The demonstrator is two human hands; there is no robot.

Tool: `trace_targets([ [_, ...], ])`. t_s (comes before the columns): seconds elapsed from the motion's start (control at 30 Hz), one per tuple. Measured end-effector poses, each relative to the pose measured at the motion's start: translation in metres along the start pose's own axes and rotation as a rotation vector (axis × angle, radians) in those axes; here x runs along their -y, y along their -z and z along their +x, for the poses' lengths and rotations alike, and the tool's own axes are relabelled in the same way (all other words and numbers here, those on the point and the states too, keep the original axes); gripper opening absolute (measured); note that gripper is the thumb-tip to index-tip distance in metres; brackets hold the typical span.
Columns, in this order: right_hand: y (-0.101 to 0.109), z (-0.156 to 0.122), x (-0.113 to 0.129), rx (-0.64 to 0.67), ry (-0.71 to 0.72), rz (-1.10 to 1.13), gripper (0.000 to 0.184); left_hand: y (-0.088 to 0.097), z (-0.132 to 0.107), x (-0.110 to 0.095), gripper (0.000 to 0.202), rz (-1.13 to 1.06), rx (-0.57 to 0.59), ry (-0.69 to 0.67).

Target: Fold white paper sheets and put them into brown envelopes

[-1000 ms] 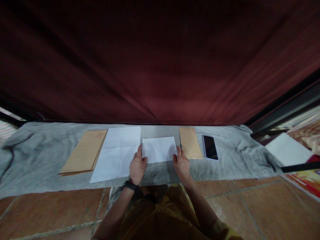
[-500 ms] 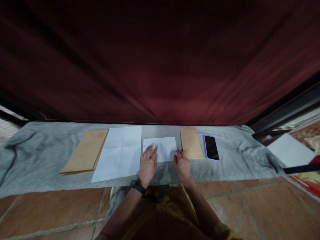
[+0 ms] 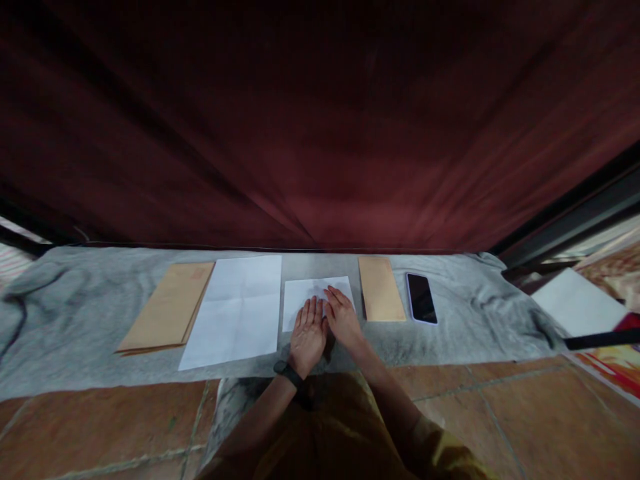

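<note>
A small folded white sheet (image 3: pixel 300 297) lies on the grey cloth (image 3: pixel 75 313) in front of me. My left hand (image 3: pixel 307 335) rests flat on its near edge with the fingers stretched out. My right hand (image 3: pixel 341 315) also lies flat on the sheet, fingers extended, touching the left hand. A black band sits on my left wrist. A larger white sheet (image 3: pixel 237 310) with fold creases lies just left of the small one.
Brown envelopes (image 3: pixel 167 307) are stacked at the left of the cloth. A single brown envelope (image 3: pixel 381 288) and a black phone (image 3: pixel 421 297) lie to the right. A dark red curtain hangs behind. White paper (image 3: pixel 575 301) sits on the tiled floor at far right.
Both hands moved from the sheet's outer corners onto its middle. They now lie flat and side by side on the paper.
</note>
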State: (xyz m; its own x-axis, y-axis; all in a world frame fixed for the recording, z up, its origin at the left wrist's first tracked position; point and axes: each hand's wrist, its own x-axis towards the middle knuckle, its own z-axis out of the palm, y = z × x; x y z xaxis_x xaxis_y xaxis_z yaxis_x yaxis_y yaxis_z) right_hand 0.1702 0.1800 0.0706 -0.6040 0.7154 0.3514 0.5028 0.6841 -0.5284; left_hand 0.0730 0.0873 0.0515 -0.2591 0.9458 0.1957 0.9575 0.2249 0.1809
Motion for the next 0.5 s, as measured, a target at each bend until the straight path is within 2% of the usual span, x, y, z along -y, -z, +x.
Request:
trace_targets([
  [0.13, -0.023, 0.016, -0.003, 0.026, 0.046, -0.003, 0.047, 0.004, 0.022, 0.009, 0.055, 0.004, 0.002, 0.024],
  [0.27, -0.031, 0.023, -0.01, 0.035, 0.023, -0.095, 0.047, 0.003, 0.044, 0.015, 0.056, 0.007, 0.043, 0.026],
  [0.37, -0.032, 0.023, -0.014, 0.047, 0.011, -0.185, 0.047, -0.004, 0.05, 0.014, 0.056, 0.019, 0.073, 0.031],
  [0.5, -0.033, 0.02, -0.018, 0.053, 0.008, -0.269, 0.046, -0.011, 0.049, 0.013, 0.056, 0.022, 0.048, 0.047],
])
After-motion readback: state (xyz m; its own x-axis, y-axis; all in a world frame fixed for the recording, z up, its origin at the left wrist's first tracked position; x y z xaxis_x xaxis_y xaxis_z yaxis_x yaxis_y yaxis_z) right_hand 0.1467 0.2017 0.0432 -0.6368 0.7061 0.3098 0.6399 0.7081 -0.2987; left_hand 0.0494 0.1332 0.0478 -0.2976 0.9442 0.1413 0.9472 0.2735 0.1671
